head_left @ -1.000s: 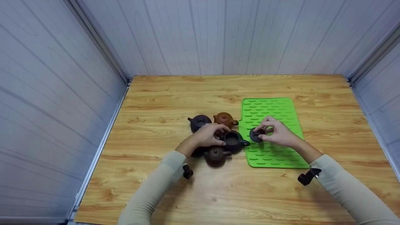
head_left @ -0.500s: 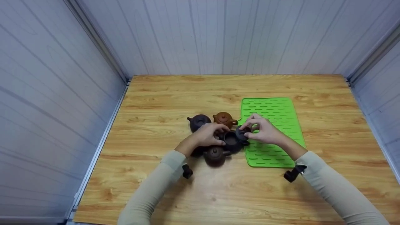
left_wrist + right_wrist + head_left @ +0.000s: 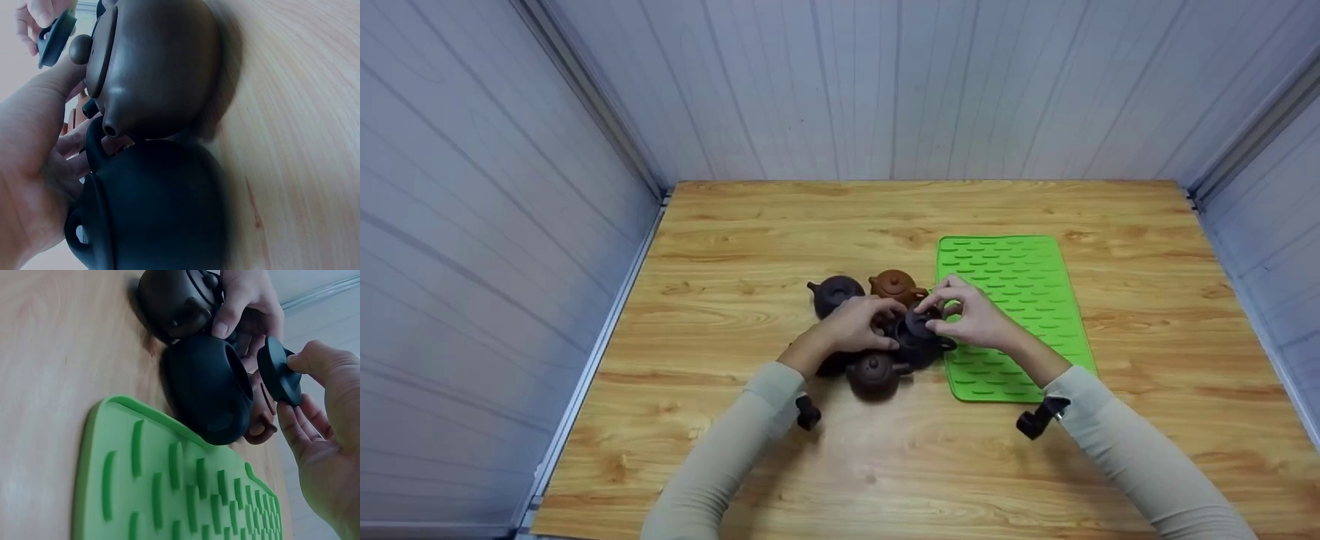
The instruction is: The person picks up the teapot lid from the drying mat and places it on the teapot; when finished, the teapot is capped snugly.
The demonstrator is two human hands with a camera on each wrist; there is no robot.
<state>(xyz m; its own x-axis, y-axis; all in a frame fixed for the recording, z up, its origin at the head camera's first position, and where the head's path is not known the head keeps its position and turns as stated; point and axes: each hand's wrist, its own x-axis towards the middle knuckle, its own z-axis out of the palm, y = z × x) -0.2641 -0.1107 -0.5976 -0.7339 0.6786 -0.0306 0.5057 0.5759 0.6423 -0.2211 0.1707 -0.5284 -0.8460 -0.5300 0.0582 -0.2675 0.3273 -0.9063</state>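
Note:
My right hand pinches a round black lid by its knob. The lid hangs tilted over the uncovered mouth of a black teapot, apart from the rim in the right wrist view. At that teapot's left side, my left hand holds it with curved thumb and fingers; where the fingers end is partly hidden. Close by my left hand stand a dark brown lidded teapot and another black lidded teapot. An orange-brown teapot sits just behind the uncovered one.
A dark teapot with its spout to the left stands behind my left hand. The green ridged mat lies to the right, beside the uncovered teapot's handle. Pale panel walls enclose the wooden table.
My right hand has carried the black lid leftward from above the green mat to over the uncovered teapot. The left hand has stayed at the teapot.

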